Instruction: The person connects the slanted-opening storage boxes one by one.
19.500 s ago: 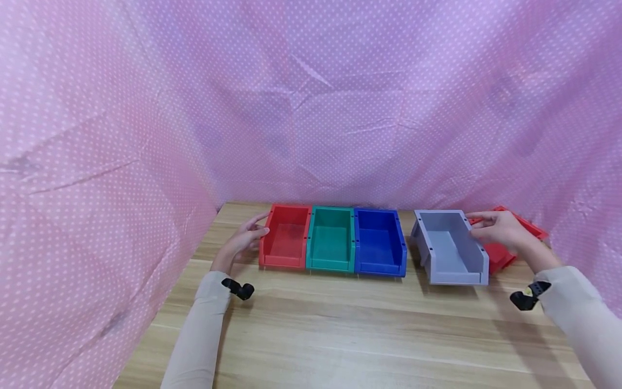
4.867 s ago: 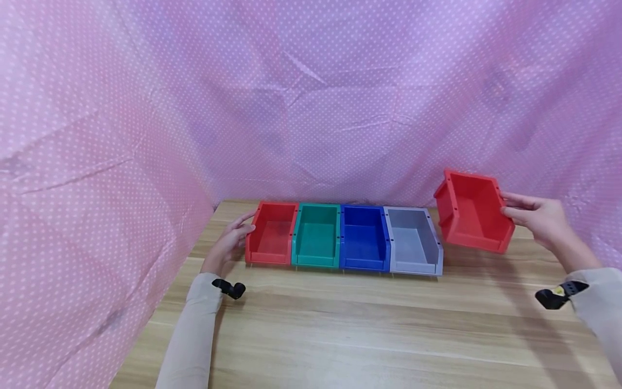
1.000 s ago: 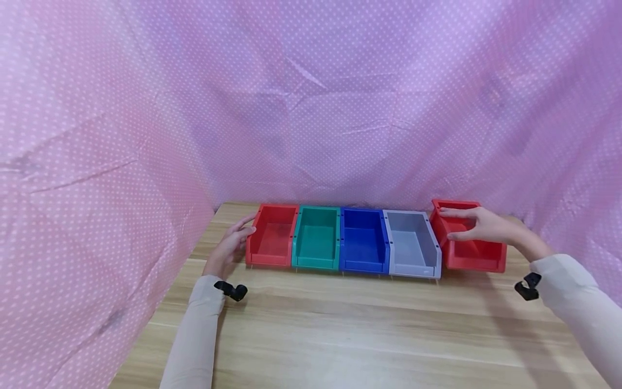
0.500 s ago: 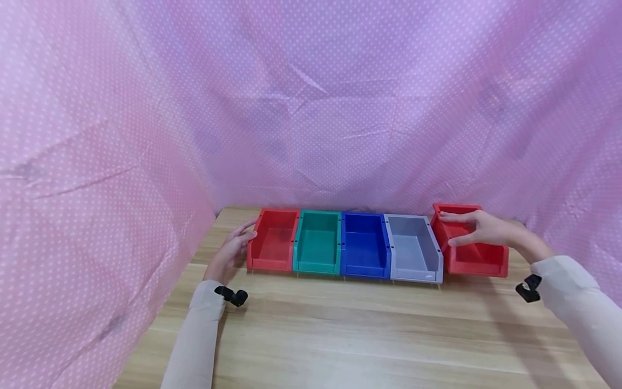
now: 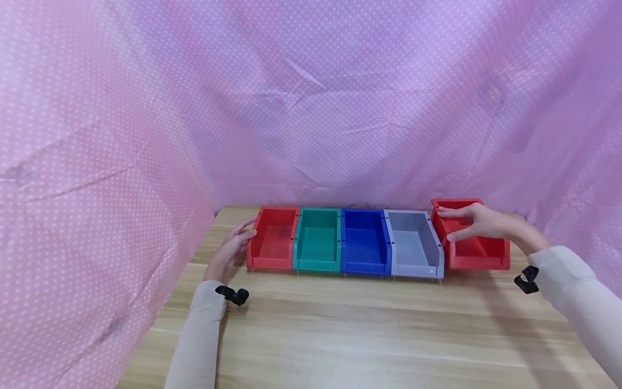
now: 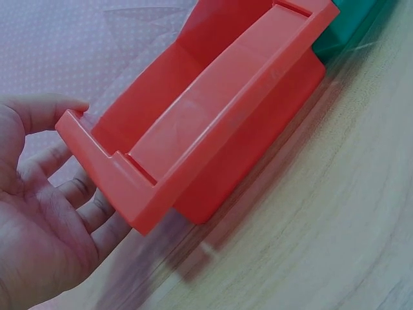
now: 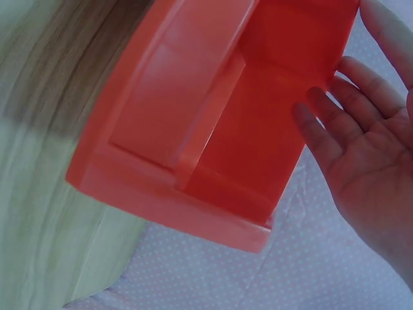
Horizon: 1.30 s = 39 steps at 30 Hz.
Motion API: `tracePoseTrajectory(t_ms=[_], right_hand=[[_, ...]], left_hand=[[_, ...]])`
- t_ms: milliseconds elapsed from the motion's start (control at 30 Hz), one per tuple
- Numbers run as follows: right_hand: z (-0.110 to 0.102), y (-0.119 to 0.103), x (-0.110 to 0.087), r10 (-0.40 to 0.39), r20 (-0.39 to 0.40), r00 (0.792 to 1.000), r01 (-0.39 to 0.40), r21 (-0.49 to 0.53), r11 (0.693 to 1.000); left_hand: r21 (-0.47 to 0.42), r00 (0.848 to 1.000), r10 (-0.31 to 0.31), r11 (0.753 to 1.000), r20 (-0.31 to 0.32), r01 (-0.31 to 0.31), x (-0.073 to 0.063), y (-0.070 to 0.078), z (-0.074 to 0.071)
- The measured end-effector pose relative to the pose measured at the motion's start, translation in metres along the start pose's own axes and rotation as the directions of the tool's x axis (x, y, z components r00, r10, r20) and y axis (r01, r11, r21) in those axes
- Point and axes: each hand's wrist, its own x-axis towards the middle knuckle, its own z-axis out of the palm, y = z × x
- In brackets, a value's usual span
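At the left end of a row stands a red storage bin (image 5: 274,240). My left hand (image 5: 232,246) grips its outer side, thumb (image 6: 68,103) on the rim and fingers behind the wall. A green bin (image 5: 318,246), a blue bin (image 5: 365,248) and a grey bin (image 5: 412,246) follow side by side. At the right end, a second red bin (image 5: 478,258) sits against the grey one, its back rim slightly higher. My right hand (image 5: 481,221) reaches across it, spread fingertips (image 5: 444,212) resting at its left rim; the hand hides part of the inside.
The bins stand near the back edge of a wooden table (image 5: 316,335). Pink dotted cloth (image 5: 340,119) hangs behind and at both sides. Black wrist cameras (image 5: 233,295) sit on the sleeves.
Earlier the grey bin was set beside the blue one, then the second red bin was carried in mid-air and brought down against the grey one. Over the last second, both hands stay nearly still.
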Motion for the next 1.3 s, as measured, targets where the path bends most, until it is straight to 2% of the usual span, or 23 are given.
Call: tracePoseTrajectory(t_ms=[133,333,567,933,1167,1300], right_hand=[[-0.001,0.002,-0.001,0.040,0.015,0.999,-0.040,0.023,0.999],[0.002,0.001,-0.001,0.057,0.025,0.998,-0.057,0.024,0.998],[0.006,-0.003,0.001,0.032,0.024,0.999,-0.032,0.014,0.999],[0.008,-0.012,0.000,0.104,0.021,0.994,-0.104,-0.003,0.995],[0.010,-0.010,0.004,0.081,0.018,0.997,-0.081,-0.027,0.996],[0.012,-0.009,0.008,0.076,0.046,0.996,-0.074,-0.047,0.996]], left_hand=[[0.032,1.000,0.010,0.999,-0.009,-0.010,0.001,0.002,0.001],[0.108,0.999,0.031,0.994,0.014,-0.033,0.003,0.001,-0.004],[0.038,0.999,0.015,0.999,0.041,-0.016,0.007,0.002,-0.003],[0.120,0.998,0.022,0.992,0.063,-0.029,0.017,0.009,-0.012],[0.109,0.999,-0.010,0.994,0.037,0.006,0.017,0.011,-0.011],[0.128,0.999,-0.011,0.992,0.038,0.006,0.016,0.009,-0.011]])
